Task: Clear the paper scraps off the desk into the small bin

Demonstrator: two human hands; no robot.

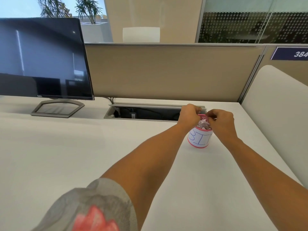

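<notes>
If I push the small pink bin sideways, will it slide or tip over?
The bin looks small and holds crumpled paper scraps, so it is probably light. On the smooth white desk it would likely slide; a push near its rim might tip it.

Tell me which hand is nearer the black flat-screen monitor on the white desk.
Left. The left hand is over the left rim of the small pink bin, on the monitor's side; the right hand is over its right rim, farther away.

The bare left arm [150,164] and bare right arm [260,164] reach forward, nearly straight. The left hand [190,115] and right hand [220,120] are close together, fingers curled downward.
</notes>
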